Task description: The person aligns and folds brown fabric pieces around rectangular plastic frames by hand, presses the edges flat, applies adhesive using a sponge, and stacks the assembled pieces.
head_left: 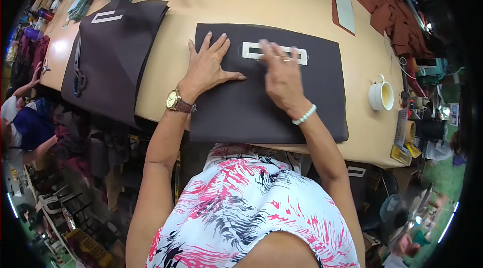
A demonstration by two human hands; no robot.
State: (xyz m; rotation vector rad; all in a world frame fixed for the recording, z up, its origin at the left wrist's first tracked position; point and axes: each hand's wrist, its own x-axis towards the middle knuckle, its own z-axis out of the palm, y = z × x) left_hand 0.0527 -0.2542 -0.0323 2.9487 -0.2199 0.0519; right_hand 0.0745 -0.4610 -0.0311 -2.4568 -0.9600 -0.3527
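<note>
"Nearest the camera, a printed top (251,202) is seen at the near edge of the dark panel (261,114). And the hands?"

"On the panel's left part, the left hand (207,68) is laid flat, fingers spread wide, nothing grasped. Rightward, on the far half, the white frame (247,50) is set; over it, blurred, the right hand (285,79) is held half-open, no grasp seen."

"How might smoothing best be done?"

"Probably with even strokes, the panel pinned by the left hand."

"Which way is the frame pointed?"

"Its long axis is laid across the panel, right end slightly nearer the top; no front is shown."
</note>
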